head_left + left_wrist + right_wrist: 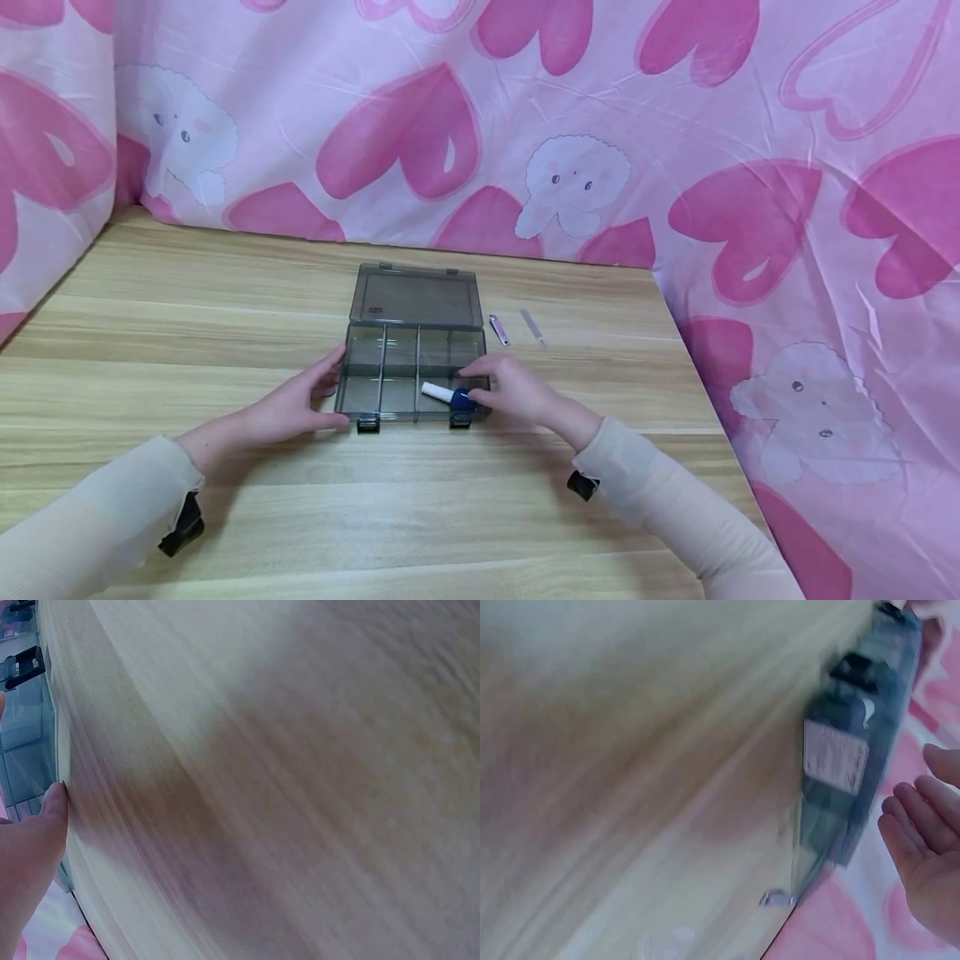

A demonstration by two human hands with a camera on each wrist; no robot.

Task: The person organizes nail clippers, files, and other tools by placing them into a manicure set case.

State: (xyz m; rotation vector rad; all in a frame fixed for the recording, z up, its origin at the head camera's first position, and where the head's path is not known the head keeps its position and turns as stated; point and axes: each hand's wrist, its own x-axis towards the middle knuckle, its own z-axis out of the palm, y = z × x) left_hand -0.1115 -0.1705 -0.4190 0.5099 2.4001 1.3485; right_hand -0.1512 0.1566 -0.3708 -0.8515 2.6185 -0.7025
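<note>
A smoky clear organizer box [362, 392] lies on the wooden table with its lid [416, 298] folded back. In its front right part lies a small dark blue bottle with a long white cap, like nail polish [437, 392]. My right hand [517, 390] hovers over the right side wall, its fingers beside the bottle. The right wrist view shows those fingers [915, 817] loosely bent, with nothing between them. My left hand [288, 407] rests against the box's left side. Its thumb [52, 806] touches the front left edge; the other fingers lie along the side, partly hidden.
Right of the box lie a nail clipper [498, 330] and a thin translucent nail file [534, 328]. Dividers [417, 367] split the box lengthwise. Two black latches [368, 425] stick out in front. Pink heart-printed cloth [420, 133] hangs behind and beside the table.
</note>
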